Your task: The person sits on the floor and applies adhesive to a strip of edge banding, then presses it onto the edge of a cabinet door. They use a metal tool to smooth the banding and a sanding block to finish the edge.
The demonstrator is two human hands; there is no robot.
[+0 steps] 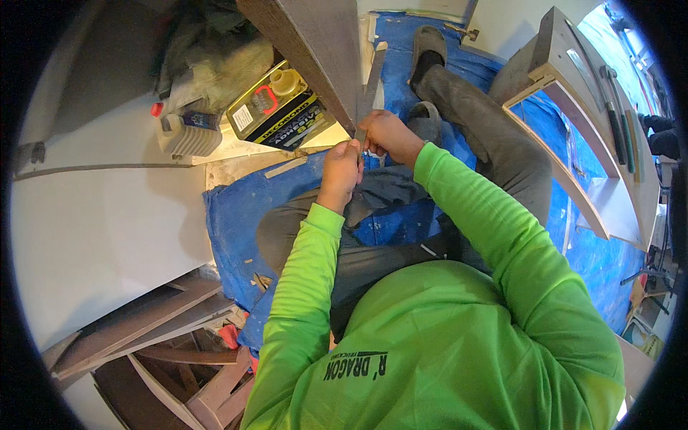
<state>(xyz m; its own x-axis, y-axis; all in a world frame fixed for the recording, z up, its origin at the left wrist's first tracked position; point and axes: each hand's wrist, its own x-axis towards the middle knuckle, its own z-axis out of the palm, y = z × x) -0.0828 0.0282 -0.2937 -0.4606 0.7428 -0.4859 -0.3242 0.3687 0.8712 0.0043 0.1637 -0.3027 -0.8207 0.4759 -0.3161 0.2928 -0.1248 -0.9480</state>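
Spreading under both hands is a blue tarp (236, 215), on which the person sits. Rising just beyond the hands is a dark wooden panel (308, 43), its edge meeting a thin grey strip (371, 82) that runs down into the fingers. Off to the left hand's far side lie a yellow-and-black adhesive can (276, 107) and a white plastic jug (188, 129). The left hand (340, 172) is closed around a small tool at the strip's lower end; the right hand (387, 135), touching it, pinches the strip against the panel's edge.
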